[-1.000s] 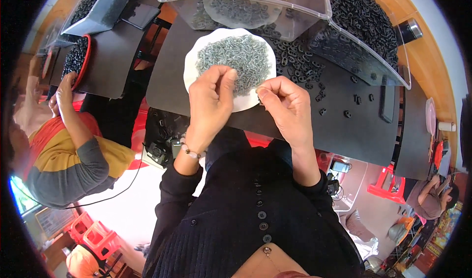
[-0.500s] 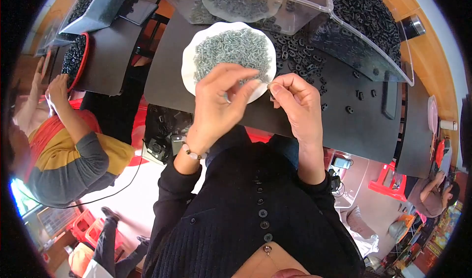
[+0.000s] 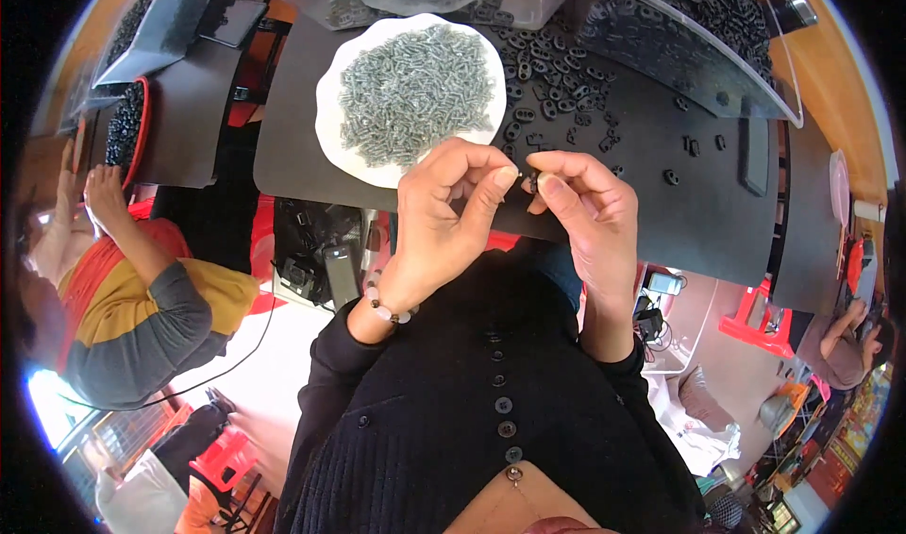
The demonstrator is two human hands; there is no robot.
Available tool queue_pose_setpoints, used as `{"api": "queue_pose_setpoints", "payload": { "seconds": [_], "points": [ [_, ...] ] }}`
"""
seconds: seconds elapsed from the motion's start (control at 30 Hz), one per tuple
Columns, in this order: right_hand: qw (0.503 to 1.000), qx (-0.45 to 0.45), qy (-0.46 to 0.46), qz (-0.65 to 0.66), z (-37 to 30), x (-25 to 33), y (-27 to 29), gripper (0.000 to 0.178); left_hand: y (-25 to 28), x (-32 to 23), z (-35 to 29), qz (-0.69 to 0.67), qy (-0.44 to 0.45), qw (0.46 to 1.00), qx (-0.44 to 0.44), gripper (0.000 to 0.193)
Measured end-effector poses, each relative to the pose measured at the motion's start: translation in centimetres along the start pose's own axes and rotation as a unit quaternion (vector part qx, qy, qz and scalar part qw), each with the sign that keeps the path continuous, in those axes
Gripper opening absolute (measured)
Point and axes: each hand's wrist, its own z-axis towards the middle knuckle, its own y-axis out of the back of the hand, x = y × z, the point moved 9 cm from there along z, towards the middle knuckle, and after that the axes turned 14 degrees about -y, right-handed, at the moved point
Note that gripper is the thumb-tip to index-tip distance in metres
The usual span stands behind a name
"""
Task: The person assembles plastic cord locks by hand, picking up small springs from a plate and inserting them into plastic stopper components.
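Note:
My left hand (image 3: 442, 206) pinches thumb against forefinger in front of the white scalloped plate (image 3: 330, 128); what lies between those fingertips is too small to make out. Facing it, my right hand (image 3: 599, 221) grips a small black plastic part (image 3: 533, 184) by its fingertips. The two pinches nearly meet above the table's near edge. On the plate is a heap of small silvery-grey screw-like pieces (image 3: 415, 91). Loose black plastic parts (image 3: 525, 114) with holes lie to the right of the plate.
Clear plastic bins (image 3: 694, 72) with black parts stand at the far side of the dark table (image 3: 679, 223). A dark flat slab (image 3: 753, 157) lies at right. At left, a person (image 3: 142, 317) sits by a red-rimmed container (image 3: 142, 138). A red stool (image 3: 758, 322) stands at right.
The plate and table have shifted up and left in view. My hands have drawn slightly apart at the fingertips, and the black part shows more clearly in my right fingers.

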Motion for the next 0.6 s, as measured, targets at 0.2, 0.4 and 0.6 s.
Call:
{"api": "queue_pose_setpoints", "payload": {
  "seconds": [0.2,0.4,0.6],
  "points": [
    [0.999,-0.053,-0.009,0.008,-1.6,-0.7,2.3,0.017,-1.5,-0.9,-0.6,0.057,-0.061,0.996,0.042,0.005],
    [0.997,-0.068,-0.018,0.029,-1.9,-1.9,3.2,0.014,-2.5,-1.3,-0.8,0.078,-0.053,0.993,0.065,0.004],
    [0.997,-0.066,-0.025,0.03,-1.9,-2.3,3.3,0.012,-2.9,-1.7,-0.8,0.09,-0.076,0.991,0.069,0.004]
  ]
}}
